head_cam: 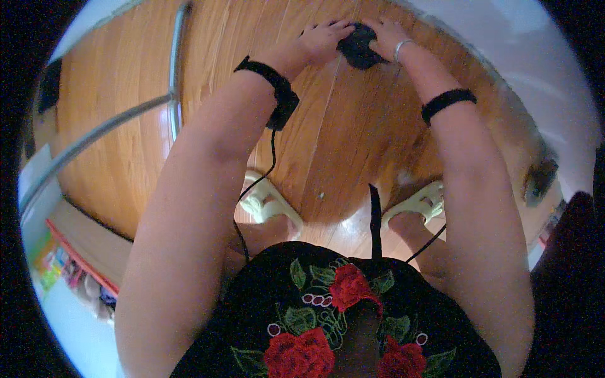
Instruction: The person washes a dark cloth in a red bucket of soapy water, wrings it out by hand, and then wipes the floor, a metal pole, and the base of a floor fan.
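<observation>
A dark, crumpled piece of cloth (360, 49) lies low over the wood floor at the top of the view, between my two hands. The fingertips of my left hand (326, 40) are on its left edge. My right hand (388, 37) has its fingers and thumb on the right side of the cloth. Exactly how the fingers grip is too blurred to make out. A thin bracelet (401, 49) circles my right wrist.
A grey metal tube frame (172, 97) stands at left. Below it is a shelf with a red edge (82, 255), with colourful items under it. Pale slippers (269, 203) are on my feet. A black cable (273, 156) hangs from my left forearm strap. A dark object (541, 182) lies right.
</observation>
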`<state>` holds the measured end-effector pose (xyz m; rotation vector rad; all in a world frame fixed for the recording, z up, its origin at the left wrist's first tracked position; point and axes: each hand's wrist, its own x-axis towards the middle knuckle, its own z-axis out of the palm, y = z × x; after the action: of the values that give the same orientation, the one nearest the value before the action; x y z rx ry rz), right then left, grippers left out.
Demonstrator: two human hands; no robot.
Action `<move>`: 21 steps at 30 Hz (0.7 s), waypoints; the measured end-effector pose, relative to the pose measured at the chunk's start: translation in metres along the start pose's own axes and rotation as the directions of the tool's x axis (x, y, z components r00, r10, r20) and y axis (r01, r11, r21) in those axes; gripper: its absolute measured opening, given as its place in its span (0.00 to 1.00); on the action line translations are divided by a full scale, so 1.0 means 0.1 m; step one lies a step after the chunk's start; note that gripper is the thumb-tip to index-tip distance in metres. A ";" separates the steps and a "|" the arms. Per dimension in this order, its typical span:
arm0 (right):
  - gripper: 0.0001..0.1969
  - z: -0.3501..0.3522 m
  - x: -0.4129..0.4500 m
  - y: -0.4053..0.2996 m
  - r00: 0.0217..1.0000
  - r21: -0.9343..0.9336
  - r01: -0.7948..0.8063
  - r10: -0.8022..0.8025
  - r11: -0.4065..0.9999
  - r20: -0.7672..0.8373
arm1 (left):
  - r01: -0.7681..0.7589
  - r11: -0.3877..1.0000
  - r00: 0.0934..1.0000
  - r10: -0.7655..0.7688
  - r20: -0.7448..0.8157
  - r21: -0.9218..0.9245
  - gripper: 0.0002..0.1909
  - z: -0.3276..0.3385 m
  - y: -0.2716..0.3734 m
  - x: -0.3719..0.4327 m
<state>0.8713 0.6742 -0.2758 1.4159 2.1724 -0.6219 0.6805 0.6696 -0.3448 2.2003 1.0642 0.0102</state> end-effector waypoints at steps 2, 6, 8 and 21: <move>0.29 0.36 0.11 -0.10 0.933 0.046 -0.022 0.037 0.999 -0.359 | -0.010 0.963 0.971 0.074 -0.229 0.270 0.29 0.26 0.01 -0.19; 0.25 0.24 -0.10 -0.64 0.913 0.082 -0.097 0.122 0.992 -0.390 | 0.014 0.964 0.959 0.062 -0.275 0.267 0.28 0.00 0.04 -0.47; 0.29 0.36 -0.26 -0.68 0.949 0.187 -0.096 0.147 0.978 -0.279 | 0.044 0.969 0.981 0.005 -0.195 0.244 0.24 -0.05 0.24 -0.66; 0.38 1.45 -1.08 -1.38 0.994 0.205 -0.077 0.090 0.976 -0.057 | 0.132 0.975 0.971 -0.163 0.176 0.177 0.33 0.69 0.65 -1.99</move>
<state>0.8027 0.4598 -0.3083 1.6454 2.1362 -0.7952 0.6132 0.4635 -0.3058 2.2078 1.1517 -0.3587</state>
